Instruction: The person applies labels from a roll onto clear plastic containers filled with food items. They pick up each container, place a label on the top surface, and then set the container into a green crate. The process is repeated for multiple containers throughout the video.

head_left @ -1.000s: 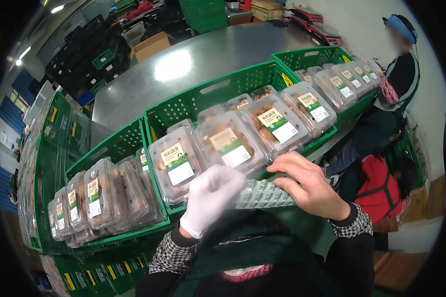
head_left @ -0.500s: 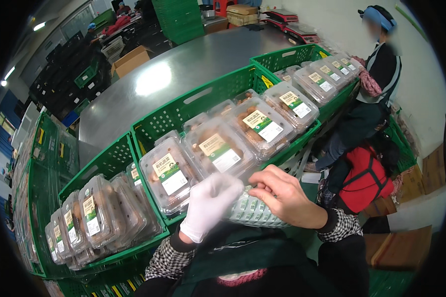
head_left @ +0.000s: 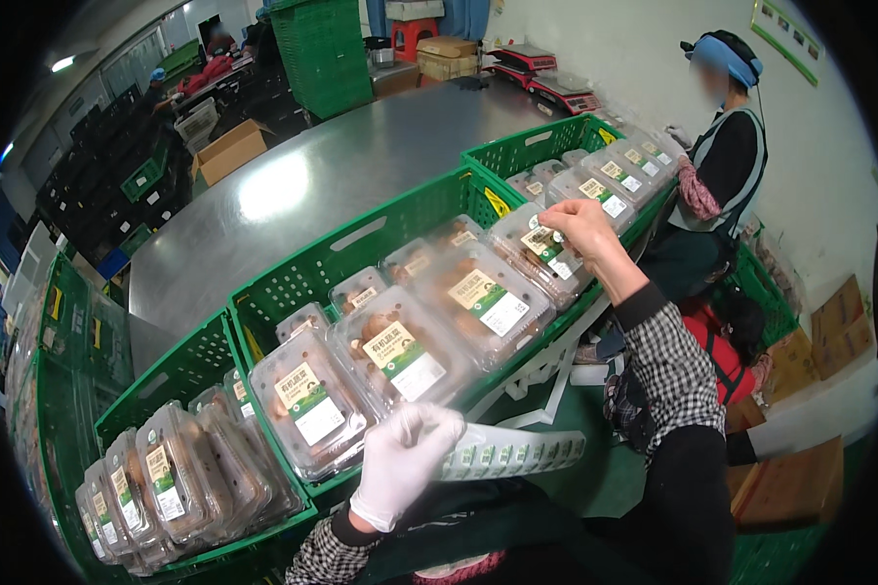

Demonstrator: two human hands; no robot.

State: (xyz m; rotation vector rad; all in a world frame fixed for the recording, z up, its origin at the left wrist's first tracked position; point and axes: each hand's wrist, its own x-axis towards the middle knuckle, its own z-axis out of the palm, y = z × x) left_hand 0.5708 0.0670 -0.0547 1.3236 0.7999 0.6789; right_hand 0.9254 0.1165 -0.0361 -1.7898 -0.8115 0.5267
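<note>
Left hand point(head_left: 410, 458), closed on the label strip point(head_left: 519, 452), which I would hold flat; right hand point(head_left: 587, 230), at the middle crate point(head_left: 412, 217)'s rightmost box point(head_left: 523, 255), grip I cannot tell, pressure, I judge, best light and even.

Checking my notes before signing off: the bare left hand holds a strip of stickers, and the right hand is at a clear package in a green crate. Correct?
Not quite: the left hand wears a white glove, as the head view shows. It does hold the strip of stickers, and the right hand is at a clear package in a green crate.
</note>
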